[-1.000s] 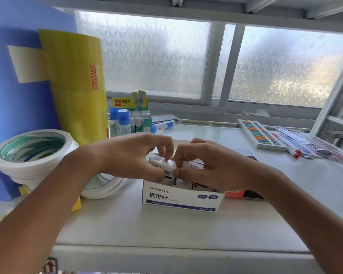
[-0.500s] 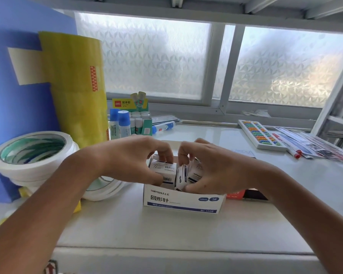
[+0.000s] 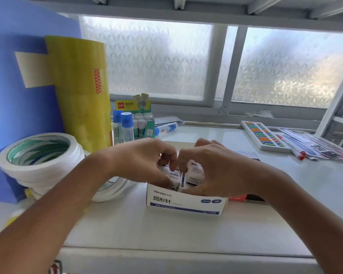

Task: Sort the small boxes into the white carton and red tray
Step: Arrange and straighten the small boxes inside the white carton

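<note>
Both the left hand [image 3: 147, 165] and right hand [image 3: 210, 171] pinch small white printed cardboard boxes [image 3: 173, 175] standing inside the open white carton [image 3: 184, 202] on the counter [image 3: 166, 234]; they look light, stiff-walled (crushable), best gripped across opposite flat faces.

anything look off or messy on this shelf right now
Nothing is spilled or damaged. One glue bottle lies on its side behind the white carton, while the others stand upright. Both the left hand and the right hand grip small boxes standing in the carton.
</note>
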